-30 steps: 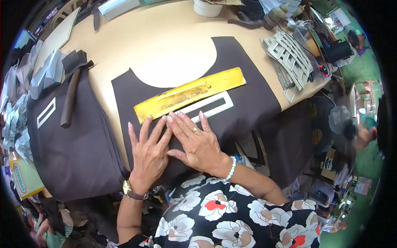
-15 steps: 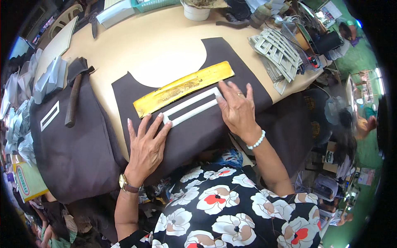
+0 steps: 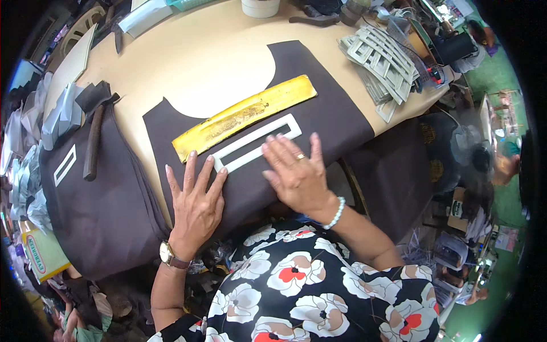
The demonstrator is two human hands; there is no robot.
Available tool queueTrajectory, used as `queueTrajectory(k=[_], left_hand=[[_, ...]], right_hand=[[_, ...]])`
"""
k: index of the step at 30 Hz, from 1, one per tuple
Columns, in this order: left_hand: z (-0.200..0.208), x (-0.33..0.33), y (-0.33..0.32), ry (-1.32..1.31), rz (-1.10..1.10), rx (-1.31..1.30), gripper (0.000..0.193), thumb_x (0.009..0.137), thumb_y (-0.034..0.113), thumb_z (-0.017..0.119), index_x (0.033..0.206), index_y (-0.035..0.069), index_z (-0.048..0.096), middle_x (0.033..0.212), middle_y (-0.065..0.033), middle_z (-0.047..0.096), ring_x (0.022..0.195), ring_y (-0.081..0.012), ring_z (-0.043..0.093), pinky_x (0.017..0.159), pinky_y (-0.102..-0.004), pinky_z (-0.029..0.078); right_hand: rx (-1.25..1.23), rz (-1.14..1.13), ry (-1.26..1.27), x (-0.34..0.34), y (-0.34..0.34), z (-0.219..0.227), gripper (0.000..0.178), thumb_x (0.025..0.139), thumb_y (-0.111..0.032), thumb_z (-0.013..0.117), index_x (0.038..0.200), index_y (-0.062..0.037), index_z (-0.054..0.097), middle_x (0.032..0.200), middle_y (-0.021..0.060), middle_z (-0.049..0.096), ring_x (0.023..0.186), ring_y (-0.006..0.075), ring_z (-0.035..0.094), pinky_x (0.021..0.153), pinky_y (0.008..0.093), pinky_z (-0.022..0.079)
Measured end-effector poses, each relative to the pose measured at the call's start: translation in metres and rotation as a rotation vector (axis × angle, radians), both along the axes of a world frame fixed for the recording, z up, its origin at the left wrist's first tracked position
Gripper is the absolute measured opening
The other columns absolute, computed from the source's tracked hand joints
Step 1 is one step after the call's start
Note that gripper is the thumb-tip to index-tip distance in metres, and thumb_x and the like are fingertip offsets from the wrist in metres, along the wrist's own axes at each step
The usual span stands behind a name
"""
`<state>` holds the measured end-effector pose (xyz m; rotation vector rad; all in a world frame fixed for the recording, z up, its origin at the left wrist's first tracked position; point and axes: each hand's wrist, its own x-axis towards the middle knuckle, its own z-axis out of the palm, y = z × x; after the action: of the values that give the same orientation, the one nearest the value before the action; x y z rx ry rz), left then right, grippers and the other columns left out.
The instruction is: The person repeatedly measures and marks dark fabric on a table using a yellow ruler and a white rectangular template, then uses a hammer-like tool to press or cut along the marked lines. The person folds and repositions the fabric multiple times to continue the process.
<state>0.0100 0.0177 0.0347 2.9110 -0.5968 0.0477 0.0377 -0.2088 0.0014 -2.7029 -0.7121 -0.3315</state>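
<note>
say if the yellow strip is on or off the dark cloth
On: dark cloth shows beyond both ends of the yellow strip.

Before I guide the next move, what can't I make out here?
In the head view:
White frame: part of its lower bar, hidden by fingers of the right grip.
Those fingers' contact: unclear, slightly blurred.
Dark fabric: the patch hidden under the yellow bar.
White tub: its top, cut off by the upper edge.

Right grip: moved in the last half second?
Yes: the right grip went left, from the right end of the larger white frame to its lower edge.
</note>
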Motion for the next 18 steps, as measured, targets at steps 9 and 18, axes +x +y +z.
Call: queueTrajectory(k=[9, 18], left_hand=[[-0.011, -0.015, -0.011, -0.185, 0.027, 0.176, 0.039, 0.079, 0.011, 0.058, 0.116, 0.0, 0.062, 0.124, -0.0155, 0.054, 0.138, -0.0348, 0.031, 0.109, -0.0673, 0.004], [-0.001, -0.028, 0.016, -0.155, 0.339, -0.121, 0.024, 0.08, 0.006, 0.058, 0.103, 0.001, 0.061, 0.123, -0.0169, 0.055, 0.13, -0.0384, 0.04, 0.106, -0.0656, 0.02]], right_hand=[[-0.144, -0.155, -0.133, 0.02, -0.043, 0.002, 0.035, 0.091, -0.024, 0.055, 0.122, -0.009, 0.062, 0.125, 0.0059, 0.059, 0.117, 0.0242, 0.052, 0.103, 0.066, 0.022], [-0.117, 0.084, -0.097, 0.084, -0.028, 0.032, 0.035, 0.082, -0.034, 0.067, 0.106, -0.0096, 0.066, 0.12, 0.0113, 0.059, 0.119, 0.0301, 0.05, 0.104, 0.0613, 0.028]])
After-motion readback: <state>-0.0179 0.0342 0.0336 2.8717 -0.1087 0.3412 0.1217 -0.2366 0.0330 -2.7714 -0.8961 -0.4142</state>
